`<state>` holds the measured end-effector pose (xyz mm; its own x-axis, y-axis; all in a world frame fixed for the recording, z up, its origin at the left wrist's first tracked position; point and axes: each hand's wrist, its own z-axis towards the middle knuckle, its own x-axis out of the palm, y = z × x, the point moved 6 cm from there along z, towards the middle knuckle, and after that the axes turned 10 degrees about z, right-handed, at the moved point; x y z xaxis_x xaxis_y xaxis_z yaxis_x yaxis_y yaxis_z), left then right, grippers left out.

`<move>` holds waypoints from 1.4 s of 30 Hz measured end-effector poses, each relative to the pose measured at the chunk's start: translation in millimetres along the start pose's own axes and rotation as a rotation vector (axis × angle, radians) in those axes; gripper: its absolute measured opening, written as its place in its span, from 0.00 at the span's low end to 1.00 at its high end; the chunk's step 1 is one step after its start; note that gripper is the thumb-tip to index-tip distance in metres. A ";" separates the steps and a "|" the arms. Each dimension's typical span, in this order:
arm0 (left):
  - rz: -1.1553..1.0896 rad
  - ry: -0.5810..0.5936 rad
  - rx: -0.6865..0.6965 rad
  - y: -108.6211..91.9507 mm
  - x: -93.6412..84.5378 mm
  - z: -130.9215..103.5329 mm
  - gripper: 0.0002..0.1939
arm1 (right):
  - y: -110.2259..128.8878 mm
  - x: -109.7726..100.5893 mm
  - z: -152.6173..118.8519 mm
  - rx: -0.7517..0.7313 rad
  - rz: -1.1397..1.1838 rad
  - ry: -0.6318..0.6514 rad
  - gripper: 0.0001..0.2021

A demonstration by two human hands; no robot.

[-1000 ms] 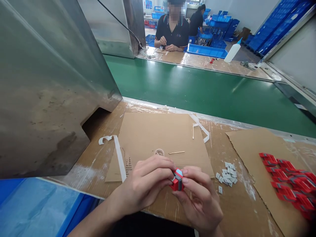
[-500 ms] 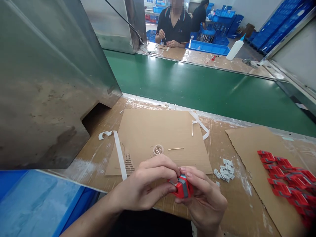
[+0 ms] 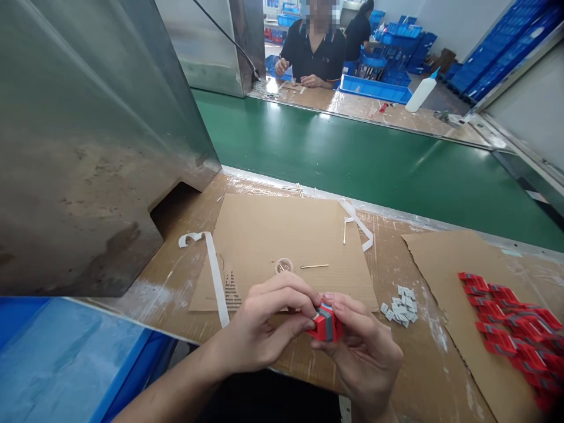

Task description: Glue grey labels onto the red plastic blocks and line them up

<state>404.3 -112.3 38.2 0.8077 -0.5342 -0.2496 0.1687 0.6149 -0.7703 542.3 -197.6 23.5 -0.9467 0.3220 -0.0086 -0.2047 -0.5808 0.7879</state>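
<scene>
A small red plastic part with a grey band [image 3: 326, 326] is held between both hands, close to the table's near edge. My left hand [image 3: 275, 323] pinches its left side with thumb and fingers. On the other side, my right hand [image 3: 363, 343] is closed round the part, with the thumb and fingertips at its top and underside. The fingers cover much of the part. Just beyond the hands, a small round cup [image 3: 284, 266] and a thin stick [image 3: 314, 267] rest on a cardboard sheet [image 3: 264, 229]. Small grey square pieces [image 3: 402, 306] lie in a pile to the right.
Several similar red parts [image 3: 511, 323] sit on another cardboard sheet [image 3: 434, 252] at right. White tape strips [image 3: 215, 276] and a cotton swab [image 3: 345, 231] lie nearby. A metal housing [image 3: 97, 147] stands left. Across the green conveyor belt [image 3: 352, 147] a person [image 3: 312, 56] sits working.
Both hands keep hold of the red part, which sits slightly higher in view. The camera view has shifted a little. Across the belt, the person's raised hand has moved left.
</scene>
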 end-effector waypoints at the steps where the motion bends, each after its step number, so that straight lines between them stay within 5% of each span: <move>1: 0.003 0.006 0.007 -1.9 -0.3 0.1 0.06 | 0.7 0.4 -0.6 -0.013 -0.001 0.002 0.20; 12: 0.159 0.038 0.036 -5.9 -7.6 -3.3 0.03 | 5.7 4.1 -7.5 -0.113 -0.026 -0.042 0.19; 23: 0.082 0.202 0.009 -0.4 -4.1 -5.1 0.07 | 8.3 5.5 -7.9 -0.140 -0.096 -0.019 0.20; 33: 0.204 0.070 0.067 -4.0 -10.8 -6.0 0.04 | 10.5 7.3 -6.3 -0.211 -0.119 0.005 0.23; 42: 0.292 0.018 0.076 -11.3 -16.8 -10.2 0.11 | 1.1 7.5 -9.7 -0.070 -0.045 0.047 0.28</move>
<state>383.0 -116.3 45.1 0.8180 -0.3386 -0.4649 -0.0263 0.7855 -0.6183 532.6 -203.1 18.3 -0.9464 0.3146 -0.0736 -0.2630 -0.6179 0.7409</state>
